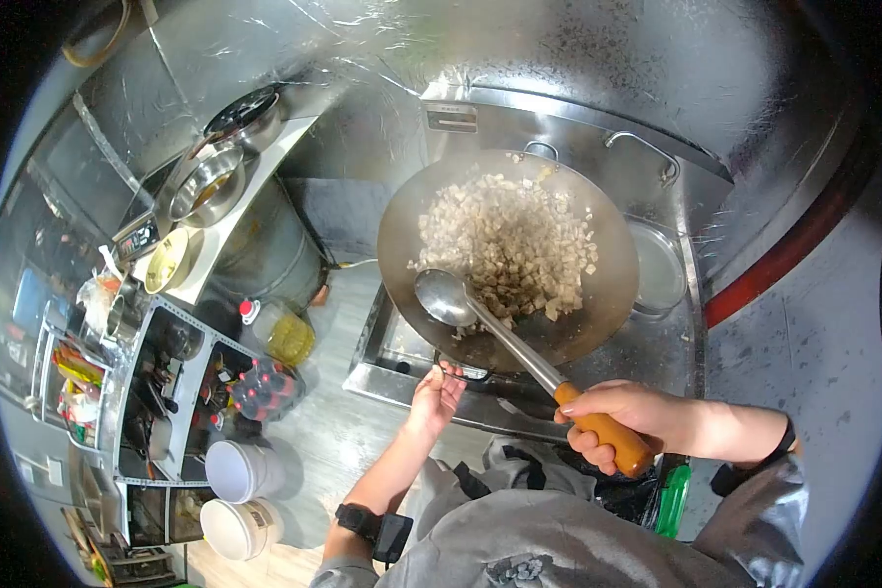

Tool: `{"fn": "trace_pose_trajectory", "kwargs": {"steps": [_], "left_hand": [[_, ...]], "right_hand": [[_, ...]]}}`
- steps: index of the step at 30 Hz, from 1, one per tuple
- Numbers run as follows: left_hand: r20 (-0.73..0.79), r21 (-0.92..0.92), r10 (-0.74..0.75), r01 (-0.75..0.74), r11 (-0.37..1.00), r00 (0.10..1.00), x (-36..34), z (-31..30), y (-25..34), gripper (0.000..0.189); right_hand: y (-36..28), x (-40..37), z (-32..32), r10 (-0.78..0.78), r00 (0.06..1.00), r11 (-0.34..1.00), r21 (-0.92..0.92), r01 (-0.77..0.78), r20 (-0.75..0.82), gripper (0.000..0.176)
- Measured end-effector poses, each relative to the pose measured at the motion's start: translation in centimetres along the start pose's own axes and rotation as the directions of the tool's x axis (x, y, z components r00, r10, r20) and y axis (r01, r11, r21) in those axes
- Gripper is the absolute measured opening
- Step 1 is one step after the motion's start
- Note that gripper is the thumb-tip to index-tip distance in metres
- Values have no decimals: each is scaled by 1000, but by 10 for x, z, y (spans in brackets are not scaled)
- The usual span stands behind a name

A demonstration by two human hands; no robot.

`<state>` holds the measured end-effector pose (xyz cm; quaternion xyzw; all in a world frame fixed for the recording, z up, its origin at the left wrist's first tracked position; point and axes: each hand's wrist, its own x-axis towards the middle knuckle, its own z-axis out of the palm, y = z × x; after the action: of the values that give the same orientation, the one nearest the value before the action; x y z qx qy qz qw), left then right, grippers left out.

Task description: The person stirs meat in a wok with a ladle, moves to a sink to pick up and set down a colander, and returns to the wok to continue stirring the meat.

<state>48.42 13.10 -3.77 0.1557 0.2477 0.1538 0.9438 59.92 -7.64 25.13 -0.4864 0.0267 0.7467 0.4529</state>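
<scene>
My right hand (pixel 617 426) is closed around the orange wooden handle of a ladle (pixel 514 343). The ladle's steel bowl rests tilted at the near left side of a large wok (pixel 608 284), against diced pale food (pixel 505 235), perhaps meat. This food lies in a wide heap, browner toward its lower part. At the wok's near rim my left hand (pixel 436 397) has its fingers curled at the end of the wok's loop handle (pixel 468 371), appearing to grip it. The exact finger contact is small and partly hidden.
The wok sits on a steel stove (pixel 382 377) with a faucet (pixel 647 142) behind it and a round basin (pixel 657 269) at right. Metal bowls (pixel 208 186) stand on the left counter. An oil jug (pixel 284 333), bottles (pixel 265 387) and white buckets (pixel 237 470) are on the floor.
</scene>
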Motion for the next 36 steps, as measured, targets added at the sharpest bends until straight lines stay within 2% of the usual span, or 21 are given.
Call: {"fn": "trace_pose_trajectory", "kwargs": {"steps": [2, 4, 5, 6, 8, 10, 12, 14, 16, 18, 19, 21, 23, 24, 26, 28, 29, 30, 32, 34, 36], "left_hand": [[-11, 1, -9, 9, 1000, 1000, 2, -2, 0, 15], [84, -18, -13, 15, 1000, 996, 4, -8, 0, 15], [98, -26, -36, 39, 999, 995, 6, -12, 0, 14], [101, -36, -40, 44, 998, 994, 6, -13, 0, 14], [254, -71, -3, 22, 997, 967, 8, -14, -1, 13], [254, -106, 1, 26, 994, 967, 8, -16, -2, 14], [198, -111, -22, 44, 993, 980, 6, -13, -1, 14], [185, -172, -38, 71, 982, 982, 4, -11, -1, 15], [190, -210, -31, 71, 975, 981, 2, -11, 0, 16], [176, -212, -53, 90, 973, 983, 0, -12, 0, 19], [174, -204, -49, 85, 975, 983, 0, -12, 1, 19], [178, -193, -36, 71, 979, 983, 2, -10, 1, 19], [164, -186, -58, 89, 978, 985, 5, -11, 4, 17], [150, -183, -79, 106, 977, 986, 4, -11, 3, 16], [121, -174, -92, 113, 978, 988, 1, -9, 5, 16], [169, -164, -88, 116, 980, 982, 4, -13, 4, 15], [197, -160, -97, 129, 979, 976, 6, -16, 4, 15], [187, -122, -89, 113, 986, 978, 5, -14, 5, 15], [236, -102, -84, 110, 989, 968, 5, -16, 7, 16], [221, -58, -87, 102, 993, 971, 5, -16, 8, 16], [213, -1, -84, 86, 996, 973, 4, -11, 9, 19]], "right_hand": [[1, 3, 4, -2, 999, 998, -62, 0, -35, 25], [3, 4, 16, 42, 975, 982, -169, -79, -217, 25], [3, 5, 24, 64, 955, 982, -154, -113, -291, 25], [4, 7, 32, 68, 951, 981, -153, -119, -301, 25], [6, 10, 47, 95, 887, 957, -204, -206, -452, 27], [6, 13, 60, 107, 836, 905, -295, -306, -538, 31], [-1, 23, 75, 124, 709, 815, -336, -472, -694, 34], [-17, 43, 87, 155, 622, 794, -278, -540, -767, 34], [-26, 77, 80, 70, 563, 772, -312, -553, -824, 31], [-29, 108, 43, -74, 593, 734, -447, -512, -802, 36], [-26, 124, 31, -67, 575, 761, -414, -499, -815, 37], [-14, 159, 9, -199, 549, 797, -460, -391, -812, 38], [-9, 182, -11, -289, 496, 791, -496, -358, -819, 39], [-8, 186, -25, -287, 493, 797, -490, -353, -821, 39], [-9, 181, -48, -388, 481, 746, -574, -337, -786, 39], [1, 178, -44, -405, 491, 808, -554, -203, -771, 37], [5, 176, -45, -342, 590, 870, -484, -95, -731, 33], [8, 162, -27, -315, 642, 918, -397, 17, -699, 29], [25, 131, -36, -343, 799, 930, -296, 216, -494, 27], [45, 89, -54, -294, 836, 952, -220, 212, -464, 24], [63, 43, -58, -296, 792, 951, -239, 194, -534, 21]]}}
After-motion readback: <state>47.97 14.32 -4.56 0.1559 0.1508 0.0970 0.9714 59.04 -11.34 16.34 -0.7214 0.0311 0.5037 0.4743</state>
